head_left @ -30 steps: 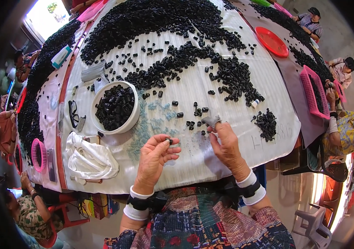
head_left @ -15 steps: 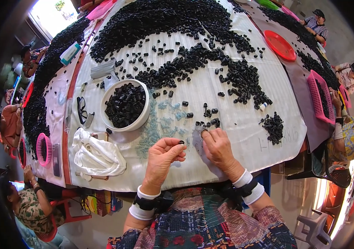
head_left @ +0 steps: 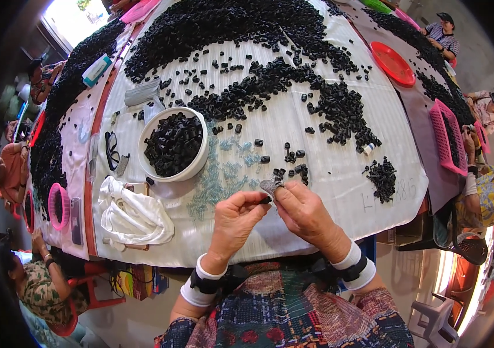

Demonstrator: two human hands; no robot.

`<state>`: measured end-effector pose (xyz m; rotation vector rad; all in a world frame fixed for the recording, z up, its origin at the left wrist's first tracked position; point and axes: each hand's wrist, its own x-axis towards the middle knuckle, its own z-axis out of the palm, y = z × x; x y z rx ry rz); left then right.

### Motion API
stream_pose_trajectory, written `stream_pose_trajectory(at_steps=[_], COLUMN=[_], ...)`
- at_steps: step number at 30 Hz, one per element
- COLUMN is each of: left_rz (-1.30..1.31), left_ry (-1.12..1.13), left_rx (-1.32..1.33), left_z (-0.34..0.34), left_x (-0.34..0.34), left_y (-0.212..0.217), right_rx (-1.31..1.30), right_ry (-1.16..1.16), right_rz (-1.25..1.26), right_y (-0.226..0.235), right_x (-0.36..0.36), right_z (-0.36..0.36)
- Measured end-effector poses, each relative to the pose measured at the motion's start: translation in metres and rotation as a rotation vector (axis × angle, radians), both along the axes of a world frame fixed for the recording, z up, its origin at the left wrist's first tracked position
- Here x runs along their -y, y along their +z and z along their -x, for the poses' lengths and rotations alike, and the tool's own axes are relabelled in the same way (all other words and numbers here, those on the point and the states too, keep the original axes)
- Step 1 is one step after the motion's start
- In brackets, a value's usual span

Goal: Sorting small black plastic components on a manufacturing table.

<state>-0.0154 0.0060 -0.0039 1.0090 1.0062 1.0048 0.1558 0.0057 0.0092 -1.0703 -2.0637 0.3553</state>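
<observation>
My left hand (head_left: 236, 225) pinches a small black plastic piece (head_left: 267, 200) between thumb and fingertips. Just beside it, my right hand (head_left: 306, 213) grips a small grey bundle (head_left: 270, 185); its exact kind is unclear. The two sets of fingertips nearly meet above the white cloth. A few black cylindrical pieces (head_left: 301, 170) lie right beyond my right fingers. Left of them, many tiny translucent bluish parts (head_left: 224, 168) are scattered. A white bucket (head_left: 193, 170) full of black pieces (head_left: 173, 142) stands farther left.
Large heaps of black pieces (head_left: 229, 26) cover the far table. A small black pile (head_left: 382, 178) lies right. Folded white cloth (head_left: 137, 214) and eyeglasses (head_left: 112, 151) lie left. A red tray (head_left: 393, 64) and pink basket (head_left: 445, 139) sit right. Other people work around the tables.
My right hand has lifted slightly, bringing the grey bundle up off the cloth. My left hand has moved right with the black piece, close to the bundle.
</observation>
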Motion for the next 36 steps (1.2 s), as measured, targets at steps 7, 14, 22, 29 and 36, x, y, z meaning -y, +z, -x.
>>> stream_pose_trajectory(at_steps=[7,14,22,29,36], left_rz=[-0.185,0.032,0.134,0.173,0.227], left_ry=[-0.014,-0.066,-0.073,-0.038,0.013], left_rx=[-0.203,-0.050,0.207,0.257,0.300], left_z=[-0.002,0.001,0.003,0.009,0.015], left_x=[0.000,0.000,-0.001,-0.003,-0.006], left_y=[-0.004,0.001,-0.003,-0.005,-0.012], right_rx=[0.043,-0.157,-0.366,-0.285,-0.154], right_ry=[0.009,-0.020,-0.140,-0.333,-0.358], right_rz=[0.058,0.204,0.215,0.125,0.137], right_y=[0.003,0.004,0.005,-0.002,-0.034], right_x=[0.002,0.005,0.008,-0.003,-0.007], right_z=[0.001,0.002,0.007,-0.011,-0.022])
